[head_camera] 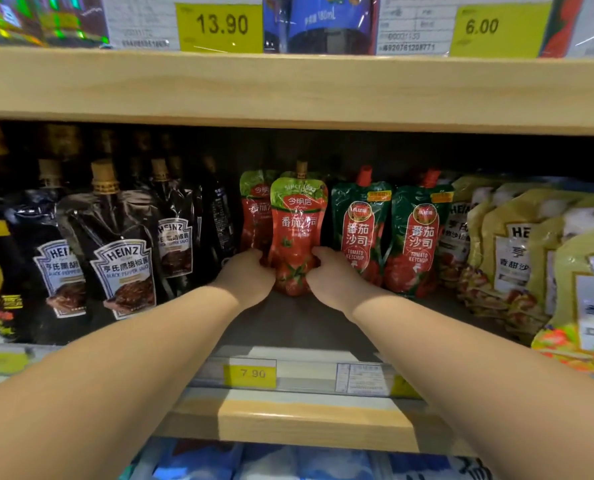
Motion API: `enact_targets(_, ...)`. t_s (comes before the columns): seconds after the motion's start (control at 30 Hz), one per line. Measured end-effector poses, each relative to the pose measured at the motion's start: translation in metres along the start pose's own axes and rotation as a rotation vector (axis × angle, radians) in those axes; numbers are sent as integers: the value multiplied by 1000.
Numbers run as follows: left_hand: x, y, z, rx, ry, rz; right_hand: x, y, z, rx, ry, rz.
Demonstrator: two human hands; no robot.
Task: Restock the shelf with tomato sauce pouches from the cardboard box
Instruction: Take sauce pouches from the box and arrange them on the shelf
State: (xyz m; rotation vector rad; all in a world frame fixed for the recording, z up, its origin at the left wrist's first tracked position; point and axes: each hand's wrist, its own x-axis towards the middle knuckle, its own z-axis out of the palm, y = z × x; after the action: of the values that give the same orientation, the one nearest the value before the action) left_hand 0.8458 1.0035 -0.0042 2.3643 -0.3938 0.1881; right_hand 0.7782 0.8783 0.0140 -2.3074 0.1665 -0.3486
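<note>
A red tomato sauce pouch (297,230) with a green top and gold cap stands upright deep on the grey shelf (299,327). My left hand (249,277) grips its lower left side and my right hand (326,271) grips its lower right side. A second pouch of the same kind (254,216) stands just behind and to the left of it, partly hidden. The cardboard box is out of view.
Dark Heinz black pepper pouches (122,261) fill the left of the shelf. Two green and red ketchup pouches (389,233) stand right of my hands, then yellow Heinz pouches (517,251). A wooden shelf board (288,88) runs overhead. A 7.90 price tag (250,373) sits on the front rail.
</note>
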Motion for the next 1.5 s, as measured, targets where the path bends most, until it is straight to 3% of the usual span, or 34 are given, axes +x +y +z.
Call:
enact_targets(0.2,-25,0,-39,-27,258,-24,-24,-30,13,29,123,-115)
enact_targets(0.4,-112,-26,-98,-53,386,106,-96,-74,53,32,151,-416)
enact_targets(0.57,-204,-103,-118,-32,388,-54,-162,-106,129,180,7,-455)
enact_targets(0.73,-306,-209,-109,-129,404,-413,-227,-110,223,321,-279,-325)
enact_targets(0.9,-396,-303,-111,-25,274,-757,-280,-88,307,236,-606,-66)
enact_targets(1.03,-437,-349,-127,136,103,-916,-303,-79,371,255,-802,313)
enact_targets(1.23,-436,-371,-128,363,-279,-977,-342,-68,440,489,-962,761)
enact_targets(1.33,-432,-379,-128,424,-339,-1008,-354,-64,473,427,-998,765)
enact_targets(1.5,-435,-386,-120,580,-490,-1034,-356,-64,519,192,-887,549)
